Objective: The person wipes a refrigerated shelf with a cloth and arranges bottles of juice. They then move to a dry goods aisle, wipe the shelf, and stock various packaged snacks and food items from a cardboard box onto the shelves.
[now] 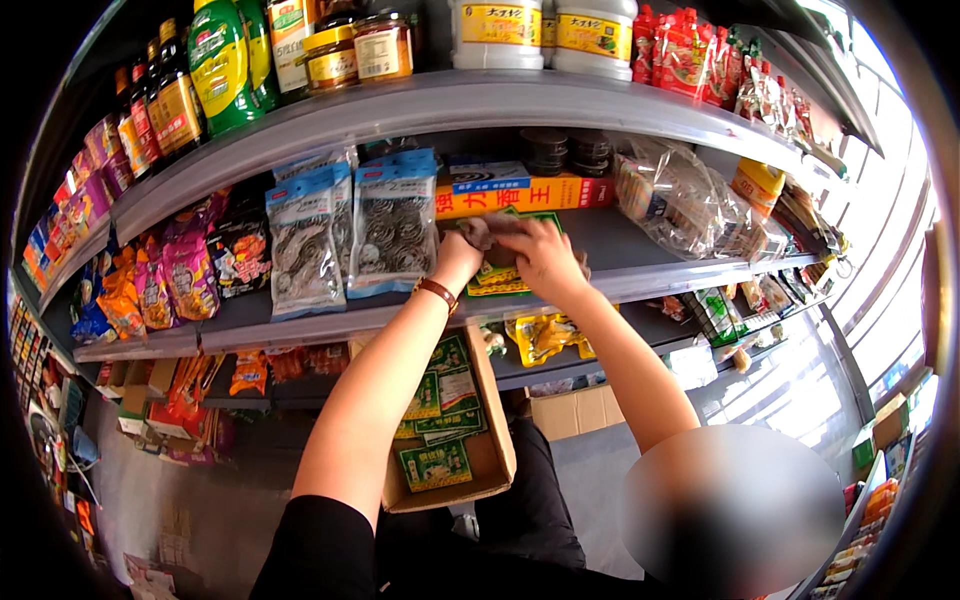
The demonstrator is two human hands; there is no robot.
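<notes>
Both my hands meet at the middle shelf (322,326), over green and yellow packets (499,283) lying near its front edge. My left hand (459,259) is closed on a grey-brown cloth (484,234), which is blurred. The fingers of my right hand (553,259) are on the same cloth, and some brown fabric shows past its outer side. How far the cloth covers the packets is hidden by my hands. Below my forearms, an open cardboard box (495,435) holds several similar green packets (436,465).
Bags of black coils (394,225) stand left of my hands. An orange box (525,196) lies behind, and a clear plastic bag (667,199) sits to the right. Bottles and jars (382,49) line the upper shelf. Yellow packs (551,337) lie on the shelf below.
</notes>
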